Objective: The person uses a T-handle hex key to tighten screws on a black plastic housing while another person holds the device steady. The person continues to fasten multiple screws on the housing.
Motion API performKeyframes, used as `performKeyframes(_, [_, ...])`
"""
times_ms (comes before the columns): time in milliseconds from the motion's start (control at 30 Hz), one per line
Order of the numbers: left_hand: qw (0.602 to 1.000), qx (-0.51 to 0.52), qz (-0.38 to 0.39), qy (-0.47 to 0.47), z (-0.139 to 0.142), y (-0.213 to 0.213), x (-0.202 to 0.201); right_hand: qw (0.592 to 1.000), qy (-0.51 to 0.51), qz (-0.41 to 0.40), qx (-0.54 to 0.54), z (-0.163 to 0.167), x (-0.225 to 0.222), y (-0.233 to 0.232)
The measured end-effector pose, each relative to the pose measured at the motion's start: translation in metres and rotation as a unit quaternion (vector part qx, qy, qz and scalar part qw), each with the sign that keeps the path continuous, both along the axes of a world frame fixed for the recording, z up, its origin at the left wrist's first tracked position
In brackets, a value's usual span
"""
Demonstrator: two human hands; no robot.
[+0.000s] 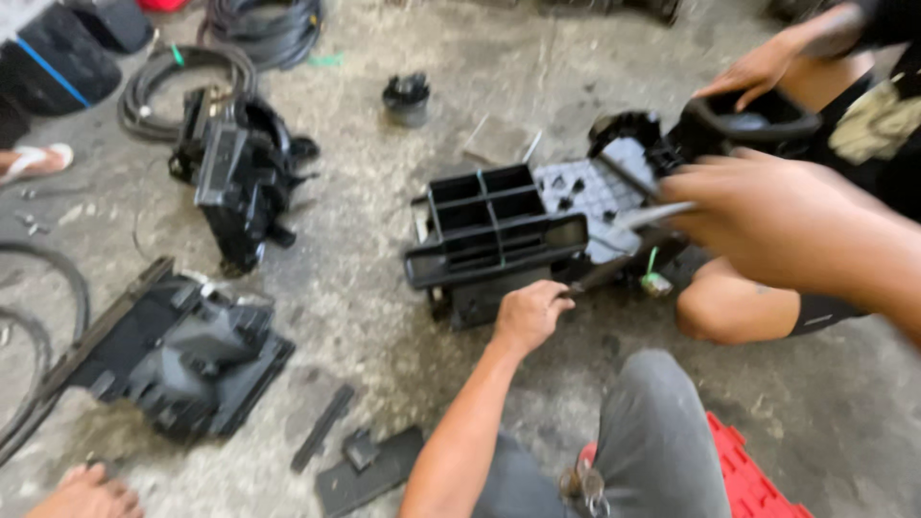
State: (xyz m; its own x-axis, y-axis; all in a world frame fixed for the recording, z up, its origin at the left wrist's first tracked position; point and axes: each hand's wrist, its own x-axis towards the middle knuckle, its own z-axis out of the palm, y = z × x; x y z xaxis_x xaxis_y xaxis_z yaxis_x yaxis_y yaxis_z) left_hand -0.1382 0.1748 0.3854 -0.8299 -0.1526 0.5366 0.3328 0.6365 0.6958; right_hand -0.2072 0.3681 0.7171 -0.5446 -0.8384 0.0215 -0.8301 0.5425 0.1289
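A stained, dusty concrete floor (384,317) carries everything in view. On it lie a black plastic housing with open rectangular compartments (499,230) near the middle, a second black moulded unit (235,177) to the upper left and a flat ribbed black casing (182,360) at lower left. Coiled black hoses (182,72), a small dark round part (407,99), a loose black strip (322,427) and a red plastic crate (753,475) also rest on it.

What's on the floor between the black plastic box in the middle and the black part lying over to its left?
Nothing: the head view shows only bare concrete floor between the box and that part.
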Motion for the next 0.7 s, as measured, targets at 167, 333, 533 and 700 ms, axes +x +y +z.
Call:
performKeyframes(167, [0.990, 0.138, -0.020, -0.017, -0.001, -0.009, 0.063, 0.734, -0.424, -0.426, -0.316, -0.128, 0.020, 0.152])
performKeyframes(333, [0.613, 0.789, -0.043, -0.010, -0.050, -0.016, 0.082, 0.405, -0.573, -0.395, -0.594, -0.297, 0.099, 0.248])
performKeyframes(533, [0.546, 0.834, -0.017, -0.077, -0.108, -0.023, 0.088, 0.366, -0.591, -0.411, -0.590, -0.342, 0.142, 0.254])
performKeyframes(700, [0.569, 0.814, -0.079, -0.085, -0.107, -0.016, 0.083, 0.357, -0.594, -0.401, -0.599, -0.324, 0.158, 0.234])
